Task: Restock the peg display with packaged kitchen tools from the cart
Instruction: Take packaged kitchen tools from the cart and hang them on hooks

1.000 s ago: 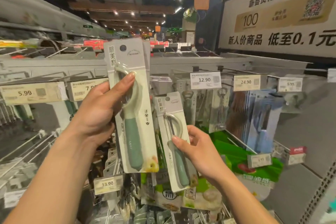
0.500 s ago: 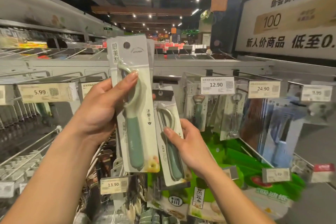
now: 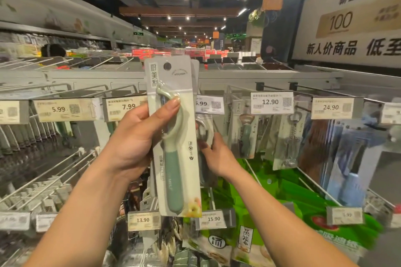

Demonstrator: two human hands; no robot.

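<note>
L hand [image 3: 134, 143] pinches peeler pack [image 3: 192, 180]; R hand [image 3: 219, 158] behind it, grip unclear.

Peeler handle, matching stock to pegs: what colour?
Sage green; head view, peeler handle in left hand.

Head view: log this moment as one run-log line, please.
left hand: grips peeler pack, raised | right hand: holds second peeler pack by the 5.99 tag, mostly hidden | hung: cannot tell
</note>
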